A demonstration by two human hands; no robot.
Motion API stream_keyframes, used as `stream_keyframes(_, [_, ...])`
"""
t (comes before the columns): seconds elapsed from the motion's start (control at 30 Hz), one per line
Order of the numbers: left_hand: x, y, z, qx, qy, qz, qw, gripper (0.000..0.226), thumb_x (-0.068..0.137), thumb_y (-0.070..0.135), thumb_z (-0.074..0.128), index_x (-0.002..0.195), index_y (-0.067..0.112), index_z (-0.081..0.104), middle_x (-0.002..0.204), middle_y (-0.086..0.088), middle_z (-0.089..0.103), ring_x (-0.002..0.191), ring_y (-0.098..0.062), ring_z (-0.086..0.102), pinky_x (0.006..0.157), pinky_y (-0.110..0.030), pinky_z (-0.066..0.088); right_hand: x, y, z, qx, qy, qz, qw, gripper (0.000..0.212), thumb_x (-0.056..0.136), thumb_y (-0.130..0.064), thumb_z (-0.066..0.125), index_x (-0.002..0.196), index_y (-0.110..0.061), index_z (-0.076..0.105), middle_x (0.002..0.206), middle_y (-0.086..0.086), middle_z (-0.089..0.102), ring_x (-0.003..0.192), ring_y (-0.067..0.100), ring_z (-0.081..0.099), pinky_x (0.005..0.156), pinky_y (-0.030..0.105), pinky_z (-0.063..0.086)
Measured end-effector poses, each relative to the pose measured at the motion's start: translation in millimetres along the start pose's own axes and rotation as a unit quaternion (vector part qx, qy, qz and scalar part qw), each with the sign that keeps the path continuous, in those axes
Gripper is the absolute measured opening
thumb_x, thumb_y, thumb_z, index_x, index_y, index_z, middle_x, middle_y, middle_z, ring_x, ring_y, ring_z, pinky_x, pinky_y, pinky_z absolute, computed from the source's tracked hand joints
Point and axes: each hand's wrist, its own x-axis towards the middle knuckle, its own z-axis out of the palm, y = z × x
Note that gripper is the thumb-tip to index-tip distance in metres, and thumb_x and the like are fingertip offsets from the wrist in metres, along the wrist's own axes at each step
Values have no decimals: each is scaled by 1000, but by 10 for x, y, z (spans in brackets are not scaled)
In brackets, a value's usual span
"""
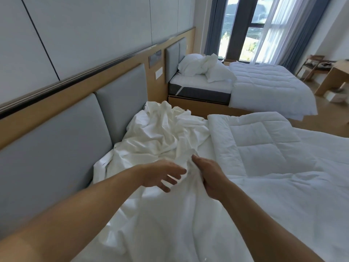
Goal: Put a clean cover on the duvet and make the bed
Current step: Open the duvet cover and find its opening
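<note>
Two hands at lower centre: the left hand [162, 174] lies open with fingers spread, holding nothing, and the right hand [209, 176] grips a bunch of the one duvet cover [160, 137]. The cover is white and crumpled, heaped mid-frame against the grey headboard [56, 138]. Right of it lies a quilted duvet [264, 148]. At upper right stands a second bed [198, 91] with two pillows [190, 65], before a curtained window [243, 25].
</note>
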Motion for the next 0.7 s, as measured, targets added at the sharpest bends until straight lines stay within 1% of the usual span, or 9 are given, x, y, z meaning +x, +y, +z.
stream_keyframes(0.07, [-22,-8,46,54,-19,65,996,80,76,22,75,146,36,38,130,-3,59,107,-19,63,88,-38,53,-48,-8,62,-1,-75,30,997,36,97,-19,56,120,7,63,99,26,68,84,32,70,71,41,60])
stream_keyframes(0.13, [-51,25,45,183,14,125,975,91,76,16,77,148,49,32,141,8,44,121,-11,52,99,-32,49,-71,-8,96,-28,-124,38,991,44,82,-15,62,119,8,63,100,26,66,84,31,68,71,37,56])
stream_keyframes(0.2, [-70,67,16,321,49,164,932,67,80,20,79,140,36,51,145,16,37,127,-2,41,104,-24,43,-85,-16,91,-57,-138,25,988,47,73,-13,64,116,8,65,99,25,66,86,30,66,75,37,54])
stream_keyframes(0.23, [-54,86,-22,352,63,184,916,48,83,20,77,129,26,62,136,15,45,119,-2,47,98,-20,43,-87,-28,81,-71,-139,18,988,46,72,-12,66,114,8,66,99,25,67,88,31,66,79,39,54])
stream_keyframes(0.3, [-58,153,-110,340,93,206,913,9,86,14,71,95,15,69,94,10,61,86,-9,60,76,-18,45,-122,-56,70,-112,-112,13,987,44,70,-11,73,111,3,67,102,25,68,92,33,67,88,48,54])
stream_keyframes(0.37, [-109,260,-207,336,134,232,903,14,84,7,66,74,12,58,69,7,53,64,-9,51,61,-17,39,-184,-38,52,-177,-73,24,981,45,69,-12,83,109,-2,65,100,20,69,89,31,69,84,46,57])
stream_keyframes(0.53, [-139,443,-250,270,127,256,920,11,82,0,54,88,9,58,85,-4,59,75,-13,52,68,-24,43,-280,-10,53,-309,-45,74,947,20,77,-13,78,95,-7,72,84,10,73,78,27,72,69,35,59])
stream_keyframes(0.63, [-129,423,-257,182,28,193,964,25,77,22,60,98,10,64,91,-7,64,80,-19,60,71,-30,50,-254,-109,107,-243,66,27,967,4,60,-12,66,63,-10,65,67,10,61,60,23,58,58,27,47])
stream_keyframes(0.7, [-146,440,-245,246,-49,131,959,43,69,42,76,99,12,70,92,-6,71,84,-22,68,78,-34,56,-234,-131,84,-176,111,11,978,8,60,-11,59,65,-6,63,69,14,57,63,26,55,59,30,46])
